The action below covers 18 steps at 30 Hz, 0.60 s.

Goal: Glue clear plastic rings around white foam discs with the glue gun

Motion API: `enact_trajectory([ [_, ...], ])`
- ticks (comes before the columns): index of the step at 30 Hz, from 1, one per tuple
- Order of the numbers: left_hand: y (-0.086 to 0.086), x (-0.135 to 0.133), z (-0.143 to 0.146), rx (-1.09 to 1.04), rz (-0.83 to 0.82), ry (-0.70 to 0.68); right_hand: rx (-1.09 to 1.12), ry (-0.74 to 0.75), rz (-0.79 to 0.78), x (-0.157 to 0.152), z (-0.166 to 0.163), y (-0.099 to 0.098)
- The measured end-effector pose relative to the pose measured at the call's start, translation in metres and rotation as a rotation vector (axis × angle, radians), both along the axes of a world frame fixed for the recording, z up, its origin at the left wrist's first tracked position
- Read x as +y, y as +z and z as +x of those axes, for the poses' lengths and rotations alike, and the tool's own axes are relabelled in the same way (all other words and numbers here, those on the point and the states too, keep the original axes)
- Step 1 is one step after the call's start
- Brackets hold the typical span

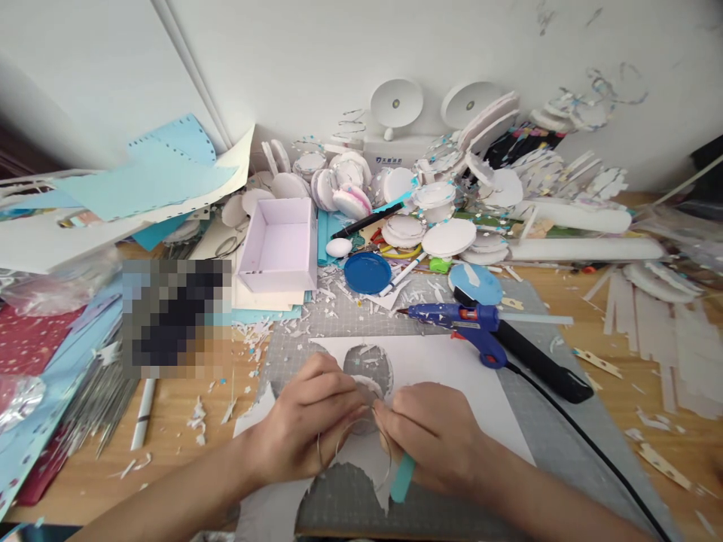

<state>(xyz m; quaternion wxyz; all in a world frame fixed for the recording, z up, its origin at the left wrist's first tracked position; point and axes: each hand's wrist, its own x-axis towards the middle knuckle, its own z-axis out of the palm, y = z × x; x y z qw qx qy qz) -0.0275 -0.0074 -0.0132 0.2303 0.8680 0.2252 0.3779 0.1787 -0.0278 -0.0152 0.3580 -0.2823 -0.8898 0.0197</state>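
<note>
My left hand [316, 418] is closed, its fingertips pinching near the edge of a small white round piece [366, 382]. Close against it, my right hand [434, 433] is also closed, with a flat teal strip-like handle [402, 479] sticking out below its fingers. The working end of that handle is hidden. A thin wire [389, 461] curves in loops beneath both hands, and its ends cannot be made out. Under the hands lies white sheet material [452, 369] with round holes cut in it.
A blue hot glue gun [452, 316] lies at the right beside a black-handled tool [542, 365]. Behind are a pale lilac box [279, 248], a blue round lid [367, 272] and several white discs [449, 239]. Paper scraps litter the grey cutting mat [565, 429]; thin wires [96, 399] lie left.
</note>
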Motion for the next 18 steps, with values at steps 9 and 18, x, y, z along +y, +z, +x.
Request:
enact_trajectory([
  [9,-0.002,0.004,-0.002,-0.046,-0.131,0.065,0.171,-0.078,-0.539,0.005,0.002,0.008],
  [18,0.003,0.005,0.0,-0.016,-0.202,0.104,0.277,-0.151,-0.904,0.006,0.004,0.019],
])
